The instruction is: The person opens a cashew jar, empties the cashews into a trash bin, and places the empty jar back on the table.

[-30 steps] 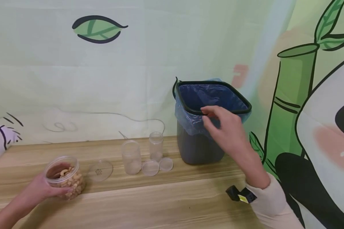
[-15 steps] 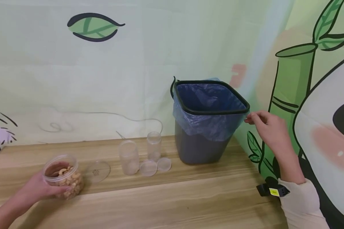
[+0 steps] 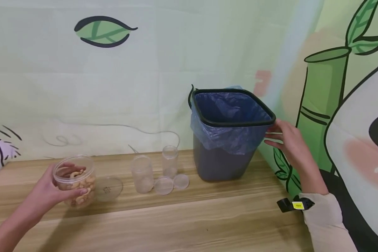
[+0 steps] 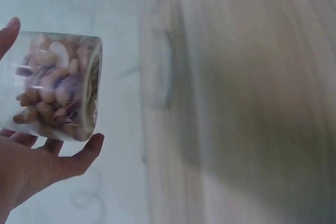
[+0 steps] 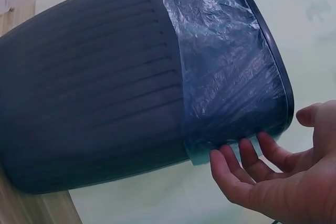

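My left hand (image 3: 51, 189) grips a clear plastic jar of cashews (image 3: 86, 182) at the left, thumb in front and fingers behind. The jar is lidless and held above the table. In the left wrist view, the cashews (image 4: 50, 87) show through its wall. At the right, my right hand (image 3: 291, 143) is beside the dark trash bin (image 3: 220, 164), which is lined with a blue bag (image 3: 220, 136). In the right wrist view its fingertips (image 5: 247, 148) touch or nearly touch the bag's folded-over edge. The thumb stands apart, just outside the bin's rim (image 5: 286, 93).
A clear lid (image 3: 108, 189) lies right of the jar. Two clear containers, a wider one (image 3: 142, 175) and a narrower one (image 3: 170, 162), stand mid-table with two small round lids (image 3: 163, 185) before them. A printed cloth wall (image 3: 145, 87) backs the wooden table (image 3: 176, 224).
My left hand has lifted the jar of cashews off the table, slightly up and right. My right hand has moved from the bin's front to its right side, and its fingers have spread.
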`<state>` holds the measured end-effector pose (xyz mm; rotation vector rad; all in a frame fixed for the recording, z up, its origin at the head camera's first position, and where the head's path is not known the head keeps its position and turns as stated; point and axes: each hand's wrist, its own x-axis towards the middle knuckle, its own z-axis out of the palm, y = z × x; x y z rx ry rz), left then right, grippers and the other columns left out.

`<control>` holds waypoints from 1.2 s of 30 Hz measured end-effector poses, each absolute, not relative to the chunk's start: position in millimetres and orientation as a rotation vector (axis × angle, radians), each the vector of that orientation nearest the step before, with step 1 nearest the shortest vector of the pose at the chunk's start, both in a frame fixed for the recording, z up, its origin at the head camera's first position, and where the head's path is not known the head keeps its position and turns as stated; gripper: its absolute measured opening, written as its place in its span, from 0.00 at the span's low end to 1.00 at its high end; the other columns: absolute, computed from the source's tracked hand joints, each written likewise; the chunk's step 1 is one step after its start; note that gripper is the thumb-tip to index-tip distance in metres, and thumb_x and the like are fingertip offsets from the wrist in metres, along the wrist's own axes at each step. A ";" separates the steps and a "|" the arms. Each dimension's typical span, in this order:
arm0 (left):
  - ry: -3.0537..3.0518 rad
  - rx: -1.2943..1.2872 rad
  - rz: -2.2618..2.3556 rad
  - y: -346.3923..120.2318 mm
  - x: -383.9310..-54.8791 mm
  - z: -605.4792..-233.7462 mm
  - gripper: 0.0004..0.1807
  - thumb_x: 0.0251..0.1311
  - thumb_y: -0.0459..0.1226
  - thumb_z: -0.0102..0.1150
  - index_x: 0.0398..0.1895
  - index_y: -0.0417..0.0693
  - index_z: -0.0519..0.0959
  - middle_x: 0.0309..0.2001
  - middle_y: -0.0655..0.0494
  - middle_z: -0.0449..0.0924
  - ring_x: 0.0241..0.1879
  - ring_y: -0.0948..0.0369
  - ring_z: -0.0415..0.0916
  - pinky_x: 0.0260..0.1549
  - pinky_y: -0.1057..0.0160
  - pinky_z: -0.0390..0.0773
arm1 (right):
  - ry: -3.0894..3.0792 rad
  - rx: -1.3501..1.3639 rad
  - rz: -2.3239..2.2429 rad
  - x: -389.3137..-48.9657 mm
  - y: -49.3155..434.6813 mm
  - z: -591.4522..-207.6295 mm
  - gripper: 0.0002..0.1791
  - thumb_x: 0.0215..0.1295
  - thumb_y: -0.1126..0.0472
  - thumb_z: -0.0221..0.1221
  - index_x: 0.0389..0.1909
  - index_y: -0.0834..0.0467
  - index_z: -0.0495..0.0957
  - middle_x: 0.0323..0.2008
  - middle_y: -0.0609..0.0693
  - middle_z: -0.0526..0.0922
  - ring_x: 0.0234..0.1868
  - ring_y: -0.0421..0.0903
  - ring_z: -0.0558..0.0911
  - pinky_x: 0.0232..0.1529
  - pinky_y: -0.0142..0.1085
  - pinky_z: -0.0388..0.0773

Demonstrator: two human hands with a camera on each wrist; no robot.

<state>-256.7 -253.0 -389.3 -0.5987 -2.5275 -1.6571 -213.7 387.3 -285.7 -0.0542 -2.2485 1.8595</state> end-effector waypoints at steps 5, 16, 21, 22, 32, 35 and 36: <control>-2.455 -0.643 -1.788 -234.2 -245.8 -368.1 0.37 0.58 0.22 0.68 0.66 0.53 0.63 0.61 0.70 0.77 0.51 0.72 0.78 0.38 0.69 0.82 | -2.212 -0.055 1.893 -213.9 386.5 -286.2 0.25 0.79 0.39 0.44 0.51 0.59 0.68 0.49 0.52 0.72 0.48 0.44 0.79 0.48 0.31 0.83; -2.223 -0.801 -2.041 -178.0 -234.4 -321.4 0.40 0.58 0.19 0.64 0.72 0.50 0.63 0.63 0.54 0.75 0.57 0.66 0.77 0.43 0.69 0.82 | -2.291 -0.076 1.875 -222.4 385.4 -280.3 0.27 0.76 0.36 0.49 0.55 0.56 0.68 0.50 0.55 0.72 0.47 0.43 0.80 0.46 0.35 0.84; -2.259 -0.857 -1.942 -155.2 -235.4 -308.0 0.41 0.58 0.22 0.67 0.72 0.54 0.63 0.64 0.51 0.73 0.59 0.65 0.76 0.46 0.70 0.80 | -2.306 -0.133 1.881 -222.2 384.9 -281.8 0.29 0.75 0.35 0.48 0.50 0.59 0.68 0.49 0.56 0.70 0.46 0.44 0.79 0.46 0.34 0.84; -2.273 -0.860 -1.917 -151.4 -235.8 -305.9 0.41 0.58 0.23 0.68 0.72 0.55 0.63 0.64 0.50 0.72 0.59 0.64 0.76 0.46 0.70 0.80 | -2.303 -0.150 1.877 -222.1 384.8 -282.1 0.30 0.74 0.35 0.48 0.48 0.61 0.68 0.48 0.56 0.69 0.44 0.44 0.78 0.45 0.34 0.84; -2.377 -0.857 -1.715 -115.1 -237.8 -287.1 0.44 0.55 0.32 0.76 0.73 0.59 0.63 0.65 0.52 0.73 0.60 0.58 0.73 0.47 0.67 0.81 | -2.224 -0.197 1.942 -221.9 379.3 -284.5 0.30 0.76 0.37 0.48 0.44 0.64 0.67 0.44 0.53 0.71 0.43 0.45 0.77 0.44 0.33 0.84; -2.385 -0.835 -1.700 -104.5 -239.2 -281.7 0.45 0.52 0.34 0.78 0.72 0.59 0.64 0.64 0.54 0.75 0.61 0.56 0.71 0.47 0.67 0.80 | -2.209 -0.196 1.974 -222.3 377.5 -284.1 0.31 0.75 0.35 0.48 0.42 0.63 0.67 0.45 0.54 0.69 0.43 0.46 0.78 0.44 0.34 0.84; -2.388 -0.832 -1.694 -101.6 -239.8 -280.3 0.45 0.52 0.34 0.78 0.71 0.59 0.64 0.64 0.55 0.75 0.62 0.55 0.70 0.48 0.67 0.80 | -2.210 -0.200 1.981 -222.4 376.9 -283.8 0.32 0.75 0.34 0.47 0.41 0.63 0.68 0.46 0.54 0.69 0.43 0.46 0.78 0.44 0.34 0.84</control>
